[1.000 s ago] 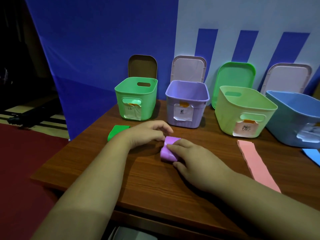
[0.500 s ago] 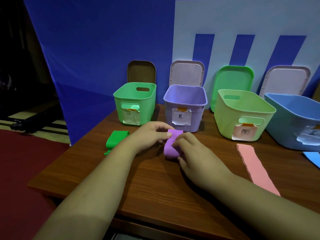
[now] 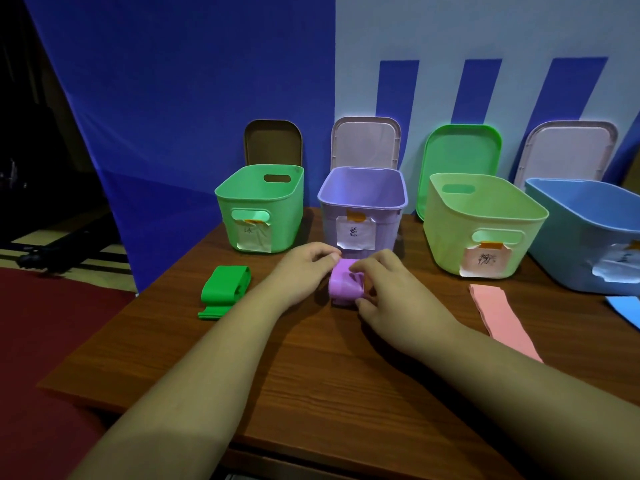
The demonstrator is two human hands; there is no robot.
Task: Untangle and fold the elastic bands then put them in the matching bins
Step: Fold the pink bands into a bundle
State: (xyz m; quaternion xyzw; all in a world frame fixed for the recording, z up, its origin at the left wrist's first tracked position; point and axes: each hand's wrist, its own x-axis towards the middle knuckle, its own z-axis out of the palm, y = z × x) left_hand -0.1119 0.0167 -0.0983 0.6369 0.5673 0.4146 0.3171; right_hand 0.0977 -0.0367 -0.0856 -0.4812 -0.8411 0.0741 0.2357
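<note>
- While both forearms reach across it, the wooden table [image 3: 311,375] carries everything else.
- A blue bin [image 3: 581,230] stands at the far right, cut off by the picture's edge.
- A pale green bin [image 3: 446,244] stands just left of it, then a purple bin [image 3: 329,223] and a green bin [image 3: 284,220], all in one row and each with a paper label on the front (the writing is too small to read).
- Four lids lean upright behind the bins: brown [image 3: 273,142], pale pink [image 3: 365,142], green [image 3: 460,150] and another pale one [image 3: 568,150].
- A pink band [image 3: 498,317] lies flat in front of the pale green bin.
- A green band [image 3: 223,289] lies folded in front of the green bin.
- The left hand [image 3: 304,268] pinches the far edge of the purple band [image 3: 343,287] with curled fingers.
- The right hand [image 3: 391,292] curls over the band's right side, with its thumb at the near edge.
- The purple band sits folded on the table between the two hands, just in front of the purple bin.
</note>
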